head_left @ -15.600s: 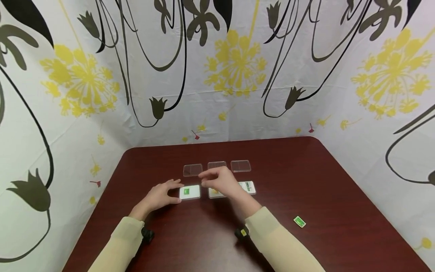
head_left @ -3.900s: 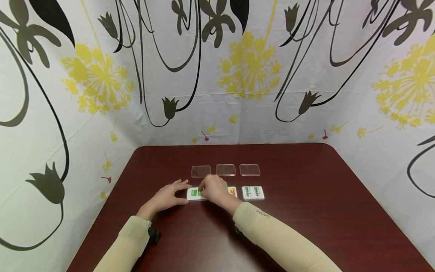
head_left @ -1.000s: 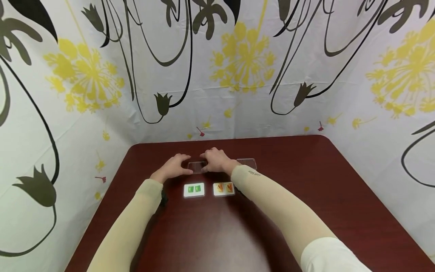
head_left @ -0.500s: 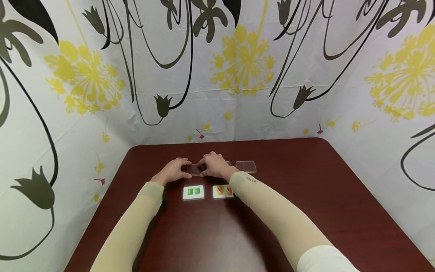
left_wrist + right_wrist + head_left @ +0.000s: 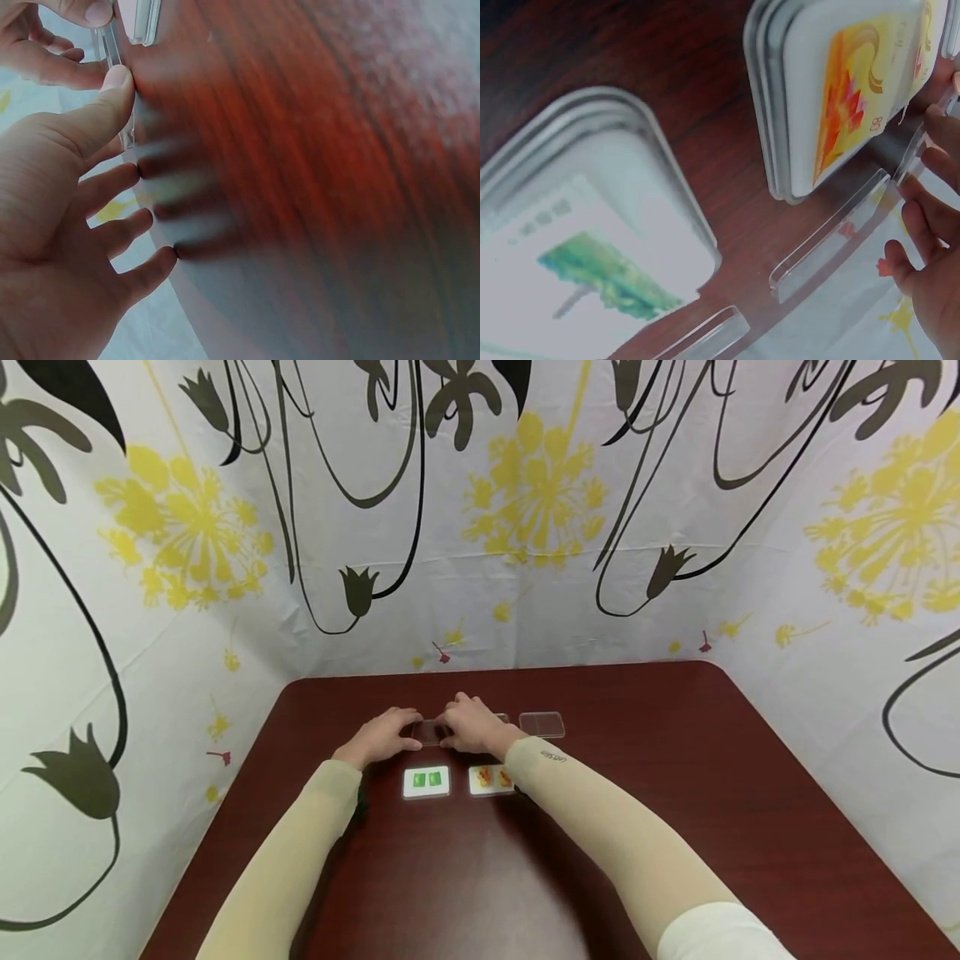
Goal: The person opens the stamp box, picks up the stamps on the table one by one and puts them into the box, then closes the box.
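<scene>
In the head view my left hand (image 5: pixel 378 737) and right hand (image 5: pixel 471 725) are at opposite ends of the leftmost clear plastic lid (image 5: pixel 429 732). The left wrist view has my left thumb and index finger pinching the edge of that lid (image 5: pixel 127 136), other fingers spread, while the right hand (image 5: pixel 52 56) pinches it further along. Nearer me lies a case with two green stamps (image 5: pixel 427 782). Beside it is a case with orange stamps (image 5: pixel 482 782), partly behind my right wrist. A third case with green-printed stamps (image 5: pixel 600 247) is hidden behind the right arm in the head view.
Two more clear lids are in the back row: the middle one (image 5: pixel 825 240), mostly behind my right hand in the head view, and the right one (image 5: pixel 542 724). A patterned curtain (image 5: pixel 517 610) surrounds the dark red table (image 5: pixel 712 827) at the back and sides.
Both hands have gone from the stamp cases to the leftmost lid behind. The left case now shows two green stamps instead of one; the loose green stamp at right is gone.
</scene>
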`<state>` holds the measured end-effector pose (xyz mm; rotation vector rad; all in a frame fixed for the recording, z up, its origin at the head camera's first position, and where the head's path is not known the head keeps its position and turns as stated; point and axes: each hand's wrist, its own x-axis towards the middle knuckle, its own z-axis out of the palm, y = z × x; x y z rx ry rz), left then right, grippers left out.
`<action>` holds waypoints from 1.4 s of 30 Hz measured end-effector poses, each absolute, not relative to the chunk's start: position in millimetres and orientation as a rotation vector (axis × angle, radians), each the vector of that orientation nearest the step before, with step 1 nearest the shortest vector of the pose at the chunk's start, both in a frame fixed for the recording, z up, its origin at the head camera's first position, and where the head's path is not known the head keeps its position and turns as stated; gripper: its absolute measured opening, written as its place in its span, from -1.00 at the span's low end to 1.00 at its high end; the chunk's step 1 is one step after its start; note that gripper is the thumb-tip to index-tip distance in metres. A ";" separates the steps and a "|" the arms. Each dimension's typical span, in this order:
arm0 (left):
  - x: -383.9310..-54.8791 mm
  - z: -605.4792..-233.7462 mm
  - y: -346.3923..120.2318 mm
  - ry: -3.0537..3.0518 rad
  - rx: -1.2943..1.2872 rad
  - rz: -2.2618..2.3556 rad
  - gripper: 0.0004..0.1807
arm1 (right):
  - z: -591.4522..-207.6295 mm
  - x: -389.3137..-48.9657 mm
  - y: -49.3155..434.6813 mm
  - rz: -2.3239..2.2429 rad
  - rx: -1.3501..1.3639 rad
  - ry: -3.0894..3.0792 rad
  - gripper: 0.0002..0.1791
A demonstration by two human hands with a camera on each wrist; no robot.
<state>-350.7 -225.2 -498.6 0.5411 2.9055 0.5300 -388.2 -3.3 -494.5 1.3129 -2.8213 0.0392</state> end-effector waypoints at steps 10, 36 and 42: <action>-344.3 -496.6 -223.2 2.938 0.598 0.385 -0.39 | -489.5 -385.1 3.3 0.050 1.409 -2.796 -0.48; -311.2 -462.1 -230.3 3.049 0.682 0.319 -0.33 | -461.8 -374.0 15.0 0.513 1.501 -2.673 -0.53; -301.5 -452.1 -228.6 3.051 0.734 0.285 -0.30 | -454.3 -366.9 18.1 0.549 1.522 -2.646 -0.55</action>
